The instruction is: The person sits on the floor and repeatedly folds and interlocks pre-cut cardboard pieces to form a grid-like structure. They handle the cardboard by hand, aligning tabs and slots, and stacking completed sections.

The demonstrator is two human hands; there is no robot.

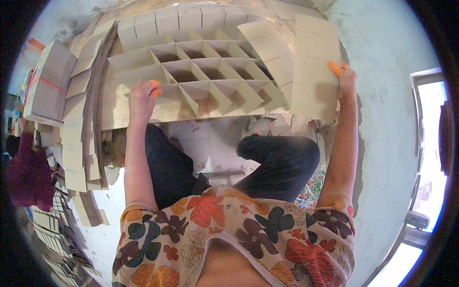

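A half-assembled cardboard divider (215,71), its interlocking strips forming several open cells, stands on the work table before me. My left hand (145,98), with orange finger covers, is closed at the left end of its nearest strip, which it seems to pinch. My right hand (347,79), also with orange finger covers, is at the right edge of a long flat cardboard sheet (315,67). Its thumb and fingers come together over that edge. The sheet lies on top of other slotted cardboard pieces (275,55). What is under the sheet's edge is hidden.
A row of upright slotted strips (167,24) lines the far side. Stacked cardboard (76,129) and a carton (50,83) with red string are at left. A person in maroon (31,172) is at far left, near more piles. A pale wall (387,119) bounds the right.
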